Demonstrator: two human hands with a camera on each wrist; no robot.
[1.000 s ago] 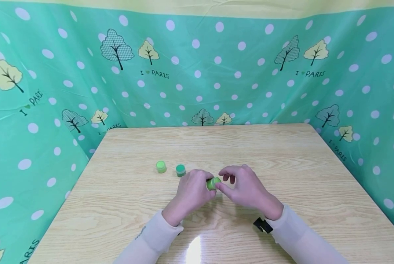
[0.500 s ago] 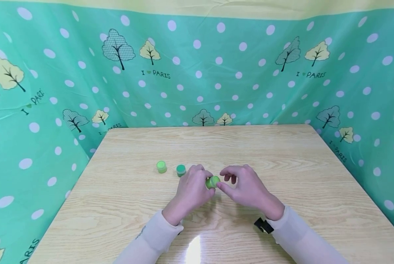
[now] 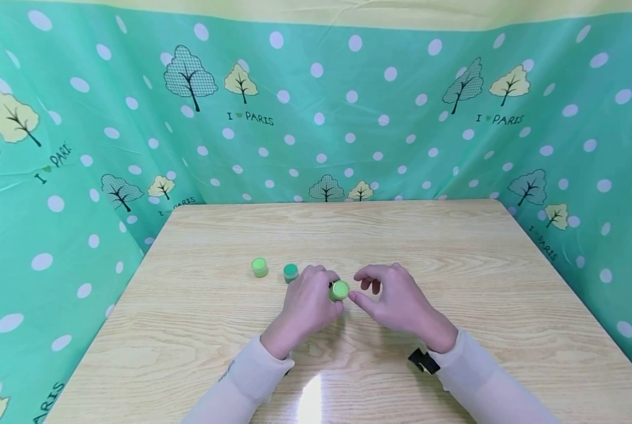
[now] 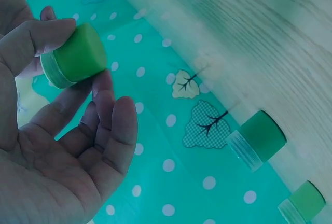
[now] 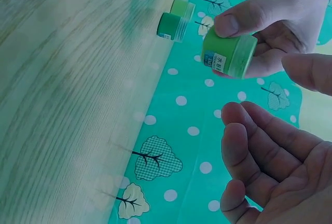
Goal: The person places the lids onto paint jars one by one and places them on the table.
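My left hand [image 3: 309,303] holds a small light green paint jar [image 3: 340,290] above the table, pinched between thumb and fingers. The jar's clear lid faces my head camera, and a small printed label shows on its side in the right wrist view. Close by on the right is my right hand [image 3: 395,299], its fingers loosely bent with nothing between them. Its thumb tip is beside the lid; I cannot tell if they touch. Beyond the left hand stand a dark green jar [image 3: 290,272] and another light green jar [image 3: 260,267], both upright, the dark one partly hidden.
The wooden table [image 3: 427,235] has a pale wood-grain top, with a bright light reflection near its front. A green dotted curtain [image 3: 348,118] printed with trees hangs behind it and along both sides.
The held jar has turned in my left hand, so its lid now faces the head camera. My right hand has shifted slightly right, away from the jar. The two standing jars stay put.
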